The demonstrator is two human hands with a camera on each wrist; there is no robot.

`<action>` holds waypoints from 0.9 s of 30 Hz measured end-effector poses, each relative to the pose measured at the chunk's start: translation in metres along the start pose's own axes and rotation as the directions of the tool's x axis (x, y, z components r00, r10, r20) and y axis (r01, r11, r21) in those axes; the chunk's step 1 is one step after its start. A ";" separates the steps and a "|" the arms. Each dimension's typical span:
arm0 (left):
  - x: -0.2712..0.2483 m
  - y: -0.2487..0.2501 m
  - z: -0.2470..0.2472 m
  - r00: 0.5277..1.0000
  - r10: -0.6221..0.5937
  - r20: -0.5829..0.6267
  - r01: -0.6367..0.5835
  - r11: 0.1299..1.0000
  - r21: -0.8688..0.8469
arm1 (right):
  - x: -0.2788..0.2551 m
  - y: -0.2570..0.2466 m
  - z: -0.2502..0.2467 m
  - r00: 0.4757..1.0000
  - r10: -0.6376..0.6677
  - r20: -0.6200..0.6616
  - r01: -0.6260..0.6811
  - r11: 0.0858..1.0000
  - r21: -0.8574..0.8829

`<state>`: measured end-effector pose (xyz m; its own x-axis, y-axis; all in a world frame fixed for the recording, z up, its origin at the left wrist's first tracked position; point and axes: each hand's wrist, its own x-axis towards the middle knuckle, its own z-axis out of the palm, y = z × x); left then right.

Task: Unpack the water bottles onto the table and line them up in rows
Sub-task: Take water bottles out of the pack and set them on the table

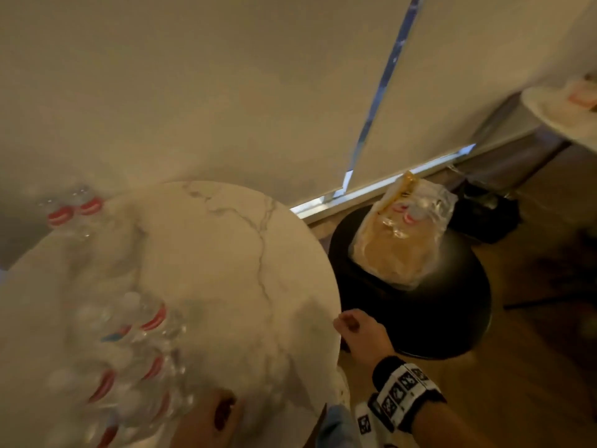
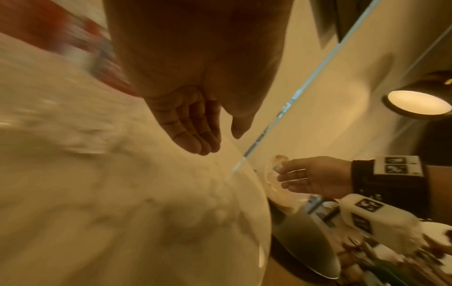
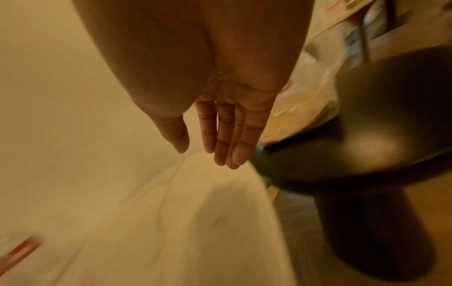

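Both hands, left hand point(image 2: 193, 123) and right hand point(image 1: 357, 331), are empty with relaxed fingers; a careless reach toward the torn pack point(image 1: 405, 234) risks toppling bottles point(image 1: 129, 350) crowded on the worktop point(image 1: 226, 253).

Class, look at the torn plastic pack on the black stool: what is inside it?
Inside the plastic pack on the black stool, red-labelled bottles show near its top. Crinkled wrap hides the rest, so no count is possible.
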<state>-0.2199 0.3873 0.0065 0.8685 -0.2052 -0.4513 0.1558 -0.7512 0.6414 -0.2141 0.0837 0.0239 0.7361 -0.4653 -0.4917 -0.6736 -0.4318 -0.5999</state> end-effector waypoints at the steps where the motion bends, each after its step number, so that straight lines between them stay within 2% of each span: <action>1: 0.015 0.023 0.011 0.999 0.043 0.028 -0.043 0.999 0.007 | 0.019 0.005 -0.024 0.998 0.027 -0.062 -0.025 0.999 0.020; 3: 0.049 0.074 0.034 0.993 0.102 0.063 -0.100 0.995 -0.028 | 0.063 0.009 -0.070 0.985 0.077 -0.154 -0.059 0.991 0.120; 7: 0.127 0.175 0.087 0.966 0.222 0.129 -0.214 0.974 -0.076 | 0.177 0.019 -0.146 0.960 0.167 -0.224 -0.098 0.952 0.288; 11: 0.210 0.262 0.139 0.911 0.316 0.263 -0.287 0.947 -0.142 | 0.293 0.042 -0.192 0.938 0.291 -0.186 -0.208 0.907 0.366; 14: 0.258 0.310 0.177 0.887 0.333 0.319 -0.313 0.943 -0.115 | 0.346 0.049 -0.215 0.921 0.370 -0.125 -0.281 0.850 0.446; 16: 0.283 0.329 0.199 0.890 0.324 0.320 -0.309 0.946 -0.098 | 0.359 0.047 -0.228 0.930 0.361 -0.068 -0.297 0.847 0.441; 19: 0.314 0.348 0.231 0.894 0.303 0.330 -0.307 0.951 -0.044 | 0.371 0.049 -0.237 0.960 0.277 -0.030 -0.244 0.887 0.393; 21: 0.341 0.373 0.259 0.893 0.276 0.355 -0.303 0.953 0.022 | 0.381 0.066 -0.241 0.969 0.245 0.036 -0.245 0.922 0.299; 22: 0.354 0.389 0.290 0.897 0.268 0.353 -0.313 0.947 0.077 | 0.392 0.097 -0.246 0.965 0.256 0.058 -0.262 0.915 0.306; 25: 0.375 0.397 0.295 0.937 0.224 0.267 -0.287 0.930 0.228 | 0.359 0.118 -0.218 0.976 0.216 0.043 -0.215 0.894 0.394; 27: 0.388 0.409 0.294 0.946 0.194 0.259 -0.259 0.934 0.246 | 0.337 0.125 -0.200 0.974 0.186 0.132 -0.225 0.876 0.426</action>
<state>0.0421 -0.1839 -0.0889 0.7297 -0.5028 -0.4633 -0.1953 -0.8027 0.5634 -0.0638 -0.2821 -0.0908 0.6002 -0.4310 -0.6738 -0.7275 0.0559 -0.6838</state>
